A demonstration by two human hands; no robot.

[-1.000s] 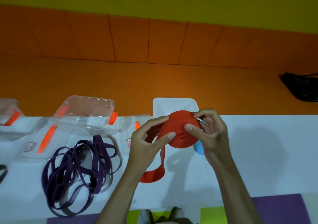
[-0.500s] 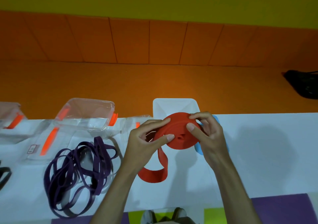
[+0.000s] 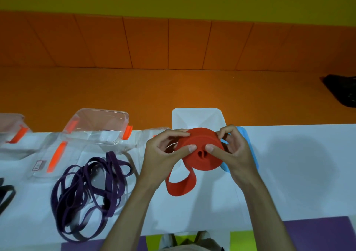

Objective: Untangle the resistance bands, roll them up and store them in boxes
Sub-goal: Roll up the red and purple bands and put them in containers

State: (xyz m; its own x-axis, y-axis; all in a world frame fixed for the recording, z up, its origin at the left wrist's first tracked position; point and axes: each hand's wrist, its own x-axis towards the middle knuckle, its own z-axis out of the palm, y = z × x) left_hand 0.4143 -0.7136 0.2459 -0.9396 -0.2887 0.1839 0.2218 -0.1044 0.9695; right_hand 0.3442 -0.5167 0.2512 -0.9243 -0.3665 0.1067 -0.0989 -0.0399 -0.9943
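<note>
We hold the red band (image 3: pixel 200 150) as a thick coil just above the white desk (image 3: pixel 289 173), lifted so the roll can turn freely; our left hand (image 3: pixel 163 154) is clamped on the coil's left edge, thumb pressed to its face, and our right hand (image 3: pixel 231 152) is clamped on the right edge the same way, so the layers cannot spring open; a short loose tail hangs from the coil's lower left down to the desk, so we judge the rolling nearly done. The white box (image 3: pixel 196 115) stands open just behind the coil, ready to receive it; a blue lid (image 3: pixel 250 150) lies under our right hand. The purple bands (image 3: pixel 88 189) lie tangled to the left, in front of a clear box (image 3: pixel 98 127), well apart, waiting their turn.
</note>
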